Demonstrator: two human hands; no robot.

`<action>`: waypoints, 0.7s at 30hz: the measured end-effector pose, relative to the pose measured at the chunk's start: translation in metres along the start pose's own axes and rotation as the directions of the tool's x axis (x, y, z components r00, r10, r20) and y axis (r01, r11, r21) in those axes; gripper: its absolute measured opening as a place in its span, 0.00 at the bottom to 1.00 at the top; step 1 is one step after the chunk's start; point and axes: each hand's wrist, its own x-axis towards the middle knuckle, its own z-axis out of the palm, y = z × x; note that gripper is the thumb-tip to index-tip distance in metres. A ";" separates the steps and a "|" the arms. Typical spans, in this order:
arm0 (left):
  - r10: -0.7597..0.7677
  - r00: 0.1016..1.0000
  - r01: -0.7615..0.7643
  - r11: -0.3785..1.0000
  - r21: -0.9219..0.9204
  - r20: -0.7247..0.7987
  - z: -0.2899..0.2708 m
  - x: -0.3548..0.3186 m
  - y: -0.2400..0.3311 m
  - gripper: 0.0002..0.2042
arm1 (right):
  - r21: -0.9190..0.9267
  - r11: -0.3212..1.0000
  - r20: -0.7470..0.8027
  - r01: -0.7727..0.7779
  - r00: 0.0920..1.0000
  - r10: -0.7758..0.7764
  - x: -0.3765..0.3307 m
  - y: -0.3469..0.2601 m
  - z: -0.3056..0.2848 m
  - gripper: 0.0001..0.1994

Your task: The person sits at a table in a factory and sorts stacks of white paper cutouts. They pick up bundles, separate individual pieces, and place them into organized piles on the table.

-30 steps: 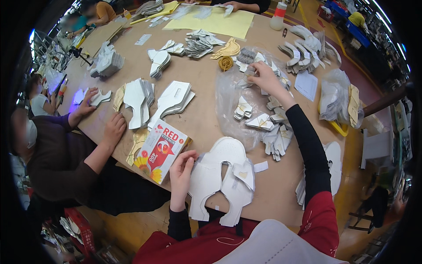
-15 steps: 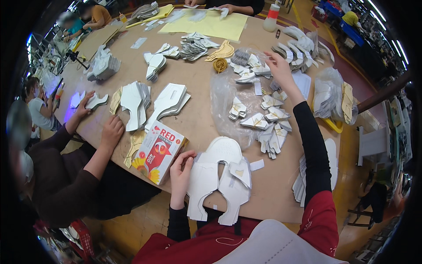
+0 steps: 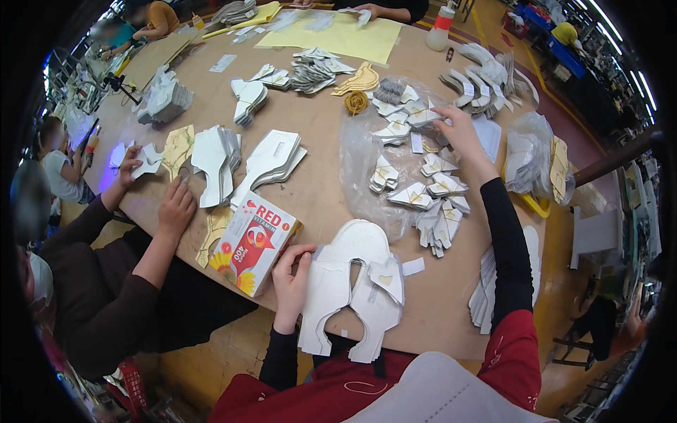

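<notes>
My left hand (image 3: 290,287) is closed at the left edge of a stack of white shoe-upper-shaped pieces (image 3: 330,275), which overhangs the near table edge. On the stack's right side lies a small white piece with a cut-out (image 3: 386,279). My right arm reaches far across the table. There, the fingers of my right hand (image 3: 458,130) pinch a small bundle of white pieces (image 3: 425,115) at the back of a clear plastic bag (image 3: 352,166). Several more tied bundles (image 3: 446,185) lie on and beside the bag, below that hand.
Left of my left hand stands a red and white box (image 3: 255,243). A co-worker's hands (image 3: 176,204) handle pieces at the left. More white stacks (image 3: 271,162), a yellow twine roll (image 3: 356,103), a bottle (image 3: 441,28) and a wrapped bundle (image 3: 527,151) surround the work area.
My right hand has come down and slightly right, its fingers closing on a small bundle. My left hand stays beside the stack. The co-worker's left hand has lifted a white piece.
</notes>
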 end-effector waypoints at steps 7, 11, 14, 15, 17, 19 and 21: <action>-0.001 1.000 0.001 1.000 -0.007 -0.015 0.001 -0.001 -0.004 0.08 | 0.499 0.835 0.086 -0.229 0.973 0.216 -0.026 -0.038 -0.045 0.13; -0.016 1.000 0.016 1.000 -0.005 -0.014 0.000 -0.001 0.003 0.08 | 0.777 0.528 0.143 -0.343 0.913 0.383 -0.058 -0.081 -0.057 0.15; 0.251 0.964 -0.266 0.927 0.265 0.089 -0.011 -0.005 0.021 0.09 | 0.879 0.356 0.122 -0.318 0.871 0.477 -0.094 -0.122 -0.062 0.17; 0.235 0.967 -0.252 0.935 0.250 0.096 -0.015 -0.008 0.030 0.10 | 0.904 0.318 0.108 -0.285 0.873 0.475 -0.106 -0.136 -0.064 0.17; 0.189 0.975 -0.209 0.958 0.197 0.114 -0.021 -0.019 0.049 0.12 | 0.908 0.303 0.125 -0.290 0.877 0.463 -0.133 -0.161 -0.070 0.16; 0.188 0.967 -0.206 0.974 0.093 0.174 -0.018 -0.035 0.071 0.14 | 0.932 0.237 0.162 -0.276 0.898 0.409 -0.162 -0.185 -0.073 0.15; 0.201 0.947 -0.189 0.979 -0.071 0.252 0.002 -0.048 0.089 0.17 | 0.923 0.163 0.261 -0.349 0.878 0.403 -0.190 -0.207 -0.070 0.14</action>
